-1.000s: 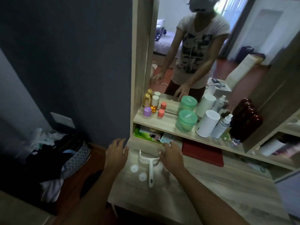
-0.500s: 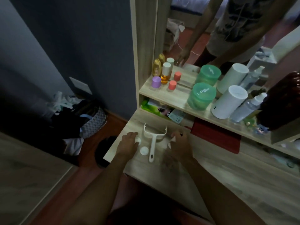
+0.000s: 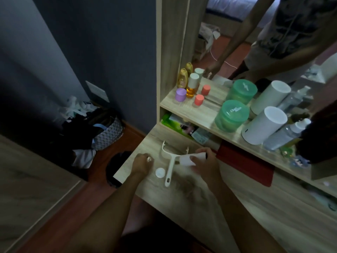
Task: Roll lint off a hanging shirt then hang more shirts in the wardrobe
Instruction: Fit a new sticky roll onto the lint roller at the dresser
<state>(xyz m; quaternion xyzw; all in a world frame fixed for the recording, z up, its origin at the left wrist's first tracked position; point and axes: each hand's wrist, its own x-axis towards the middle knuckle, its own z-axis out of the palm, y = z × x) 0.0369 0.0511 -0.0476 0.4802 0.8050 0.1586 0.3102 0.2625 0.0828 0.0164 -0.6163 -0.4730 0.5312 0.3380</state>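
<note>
- The right hand [image 3: 204, 166] has its fingers [image 3: 193, 158] curled round a white lint roll [image 3: 189, 158], holding it just off the bench [image 3: 237, 207] beside the fork of the white roller handle [image 3: 170, 168]. The roll looks smooth and papery; a loose hold could let it slip and roll toward the bench's left edge.
- The left hand [image 3: 143, 164] sits near the bench's left edge, fingertips pinched narrow on a small white end cap [image 3: 149, 158]. Whether it is lifted or only touched I cannot tell. The piece is small, and a fumble so close to the edge could send it to the floor.
- A second white cap [image 3: 160, 172] lies loose on the bench between the left hand and the handle; a sweep of either wrist could knock it off.
- The handle lies flat, unheld, its fork pointing toward the shelf [image 3: 200, 114]. Pushing the roll in one-handed may just shove the handle along.
- No shirt or wardrobe is in view, so lint rolling has not begun.
</note>
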